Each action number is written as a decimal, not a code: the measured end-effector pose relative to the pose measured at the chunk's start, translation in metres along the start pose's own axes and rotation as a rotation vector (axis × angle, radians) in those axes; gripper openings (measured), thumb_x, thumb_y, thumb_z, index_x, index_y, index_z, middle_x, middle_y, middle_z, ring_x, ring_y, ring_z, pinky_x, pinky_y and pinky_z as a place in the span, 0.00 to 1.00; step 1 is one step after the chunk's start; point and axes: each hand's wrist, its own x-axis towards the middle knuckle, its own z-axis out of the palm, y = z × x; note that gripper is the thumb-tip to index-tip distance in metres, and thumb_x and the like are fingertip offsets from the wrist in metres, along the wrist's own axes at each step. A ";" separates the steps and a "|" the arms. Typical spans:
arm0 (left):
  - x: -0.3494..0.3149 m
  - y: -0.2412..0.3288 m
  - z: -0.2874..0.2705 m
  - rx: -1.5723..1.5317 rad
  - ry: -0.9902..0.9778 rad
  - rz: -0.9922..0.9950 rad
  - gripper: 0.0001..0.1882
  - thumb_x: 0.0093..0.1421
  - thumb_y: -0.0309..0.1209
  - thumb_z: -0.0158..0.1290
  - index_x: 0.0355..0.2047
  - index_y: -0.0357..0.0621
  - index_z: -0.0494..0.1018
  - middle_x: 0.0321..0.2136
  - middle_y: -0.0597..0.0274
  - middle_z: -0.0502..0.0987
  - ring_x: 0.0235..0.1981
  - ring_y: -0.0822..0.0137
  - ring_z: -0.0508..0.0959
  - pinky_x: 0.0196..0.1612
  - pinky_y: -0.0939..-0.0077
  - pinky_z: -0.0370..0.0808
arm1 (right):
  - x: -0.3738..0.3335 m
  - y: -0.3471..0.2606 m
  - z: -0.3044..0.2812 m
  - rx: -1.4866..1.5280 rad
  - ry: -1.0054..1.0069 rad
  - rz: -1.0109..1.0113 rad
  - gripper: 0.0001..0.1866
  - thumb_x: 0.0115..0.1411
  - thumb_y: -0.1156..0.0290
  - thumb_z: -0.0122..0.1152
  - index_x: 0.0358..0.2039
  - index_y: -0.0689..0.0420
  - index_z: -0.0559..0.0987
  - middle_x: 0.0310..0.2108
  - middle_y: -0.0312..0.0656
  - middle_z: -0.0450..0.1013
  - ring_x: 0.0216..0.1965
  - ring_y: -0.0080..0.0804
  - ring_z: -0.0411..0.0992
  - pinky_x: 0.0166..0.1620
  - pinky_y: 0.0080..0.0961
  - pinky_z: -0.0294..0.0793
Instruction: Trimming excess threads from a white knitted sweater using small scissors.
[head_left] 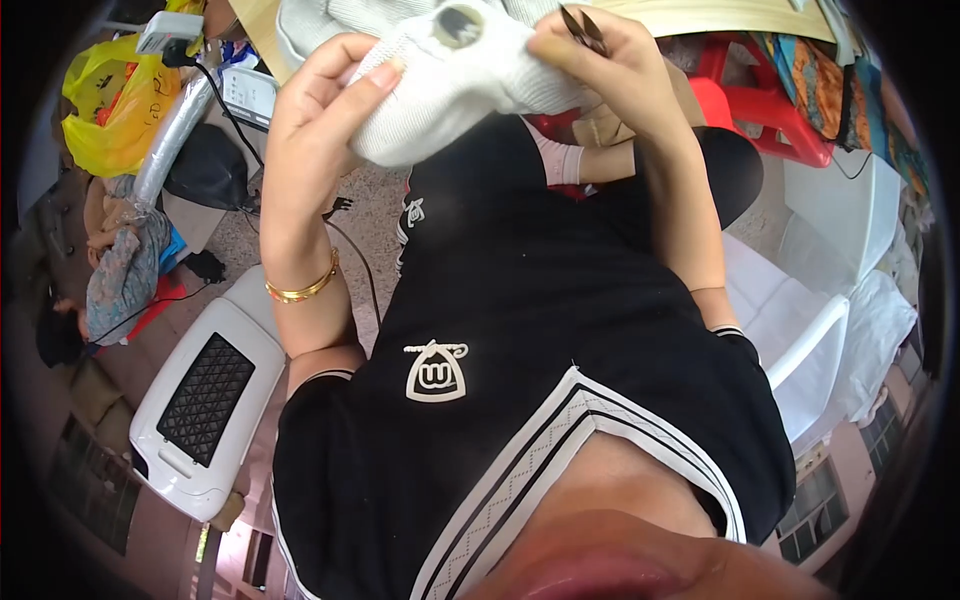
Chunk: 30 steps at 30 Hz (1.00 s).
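Note:
A white ribbed knit piece [440,110] is stretched between my two hands over my lap. It has a grey-green oval [459,27] with dark marks inside near its upper edge; whether that is a patch or an opening I cannot tell. My left hand [325,105] pinches the knit's left side between thumb and fingers. At the other end, my right hand [605,65] grips the knit with its thumb and forefinger. Small dark thread snips [584,30] stay tucked in that same hand, their two pointed blades apart and sticking up.
More pale knit fabric [305,30] lies on the wooden table [690,17] beyond. A red stool [775,115] stands at right, near a white chair [815,350]. To the left are a yellow plastic bag [115,125], cables [222,100] and a white-and-black padded seat [205,405].

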 end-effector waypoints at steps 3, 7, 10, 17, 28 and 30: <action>0.006 -0.008 0.005 0.740 0.297 0.029 0.15 0.63 0.36 0.59 0.43 0.36 0.77 0.35 0.53 0.83 0.35 0.68 0.82 0.39 0.75 0.76 | 0.004 0.009 0.009 -0.026 0.053 0.193 0.09 0.67 0.69 0.61 0.33 0.62 0.82 0.19 0.24 0.68 0.19 0.10 0.60 0.22 0.13 0.58; 0.010 -0.030 0.005 0.893 0.357 0.212 0.16 0.61 0.38 0.61 0.41 0.37 0.78 0.35 0.49 0.83 0.33 0.58 0.81 0.40 0.69 0.76 | 0.002 0.019 0.013 -0.053 0.095 0.179 0.08 0.64 0.71 0.64 0.34 0.63 0.82 0.21 0.25 0.70 0.22 0.10 0.61 0.23 0.15 0.60; 0.010 -0.029 0.014 1.047 0.426 0.478 0.11 0.57 0.31 0.64 0.39 0.42 0.80 0.35 0.57 0.80 0.36 0.61 0.78 0.40 0.67 0.73 | 0.003 0.013 0.011 -0.072 0.079 0.228 0.08 0.64 0.71 0.65 0.34 0.63 0.82 0.21 0.25 0.70 0.22 0.11 0.61 0.23 0.16 0.60; 0.025 -0.037 0.028 1.020 0.323 0.623 0.12 0.54 0.25 0.64 0.40 0.47 0.83 0.33 0.65 0.77 0.33 0.64 0.75 0.38 0.70 0.72 | 0.002 0.034 0.013 -0.118 0.095 0.130 0.08 0.60 0.72 0.69 0.38 0.62 0.82 0.21 0.29 0.72 0.22 0.14 0.65 0.25 0.17 0.65; 0.039 -0.045 0.012 0.924 0.258 0.577 0.10 0.57 0.25 0.63 0.41 0.45 0.83 0.29 0.63 0.75 0.25 0.69 0.75 0.29 0.74 0.73 | -0.002 0.031 0.009 -0.702 0.108 -0.158 0.13 0.54 0.78 0.66 0.42 0.60 0.82 0.28 0.39 0.79 0.27 0.22 0.76 0.33 0.19 0.75; 0.042 -0.050 0.010 0.923 0.264 0.585 0.10 0.57 0.25 0.63 0.41 0.46 0.83 0.28 0.64 0.75 0.24 0.70 0.75 0.28 0.75 0.72 | -0.002 0.027 0.010 -0.750 0.104 -0.163 0.13 0.54 0.78 0.66 0.42 0.60 0.83 0.27 0.39 0.79 0.27 0.23 0.76 0.32 0.19 0.75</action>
